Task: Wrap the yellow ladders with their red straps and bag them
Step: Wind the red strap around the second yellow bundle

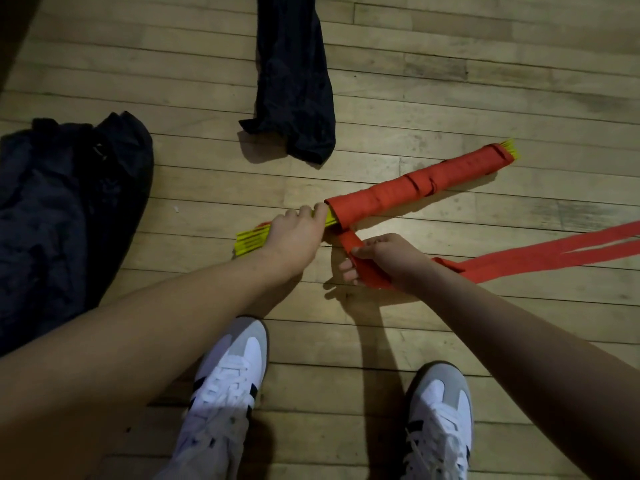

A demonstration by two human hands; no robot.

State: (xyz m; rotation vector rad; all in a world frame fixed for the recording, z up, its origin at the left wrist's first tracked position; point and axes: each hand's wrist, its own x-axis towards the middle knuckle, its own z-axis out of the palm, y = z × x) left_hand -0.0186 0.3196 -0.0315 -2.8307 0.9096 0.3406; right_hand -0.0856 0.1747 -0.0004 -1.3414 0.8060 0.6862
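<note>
- Lying slantwise on the wooden floor, one bundle of yellow ladder rungs is wound for most of its length in red strap; yellow ends show bare at both tips, lower left and upper right.
- From the wrapped end near the hands, the red strap drops to the right hand and trails away to the right edge as two flat bands lying side by side on the floor.
- Left hand: one, palm down over the bare yellow section, its fingers curled over the rungs and gripping them just beside the edge of the wrapping.
- Right hand: one, just right of the left, fingers closed round the loose strap, thumb on top, strap running through the fist.
- Both forearms reach forward from the bottom corners.
- Two dark bags: a narrow black bag lies beyond the bundle, apart from it; a larger crumpled dark bag lies at the left.
- Two white and grey sneakers stand on the floor below the hands.
</note>
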